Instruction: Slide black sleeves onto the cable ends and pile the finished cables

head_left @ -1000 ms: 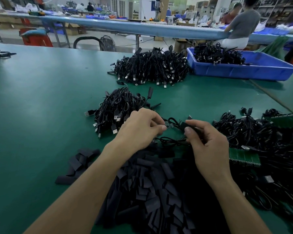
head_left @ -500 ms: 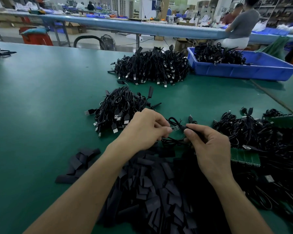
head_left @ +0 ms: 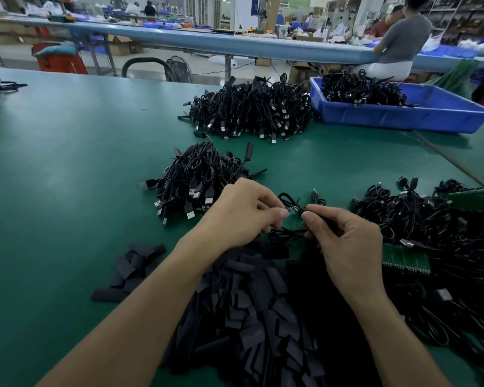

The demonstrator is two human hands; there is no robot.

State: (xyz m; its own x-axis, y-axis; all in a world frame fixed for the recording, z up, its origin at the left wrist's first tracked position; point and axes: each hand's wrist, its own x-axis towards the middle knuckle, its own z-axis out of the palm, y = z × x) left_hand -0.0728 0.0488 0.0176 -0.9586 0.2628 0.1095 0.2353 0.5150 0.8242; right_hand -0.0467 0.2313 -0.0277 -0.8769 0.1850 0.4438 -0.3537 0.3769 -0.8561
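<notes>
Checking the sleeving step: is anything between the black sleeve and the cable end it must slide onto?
Nothing visible. The right hand pinches the sleeve right at the bare cable end, which the left hand pinches.

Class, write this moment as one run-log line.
step: sleeving | left hand: pinches small circuit board | right hand: pinches black sleeve beside board | board: uncovered

blue bin [head_left: 389, 118] far right — seated person [head_left: 403, 37] beyond

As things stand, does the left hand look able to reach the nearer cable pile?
Probably yes: the cable pile lies just beyond the left hand with nothing between them, though that hand is pinching the cable end and the right hand the black sleeve.
</notes>
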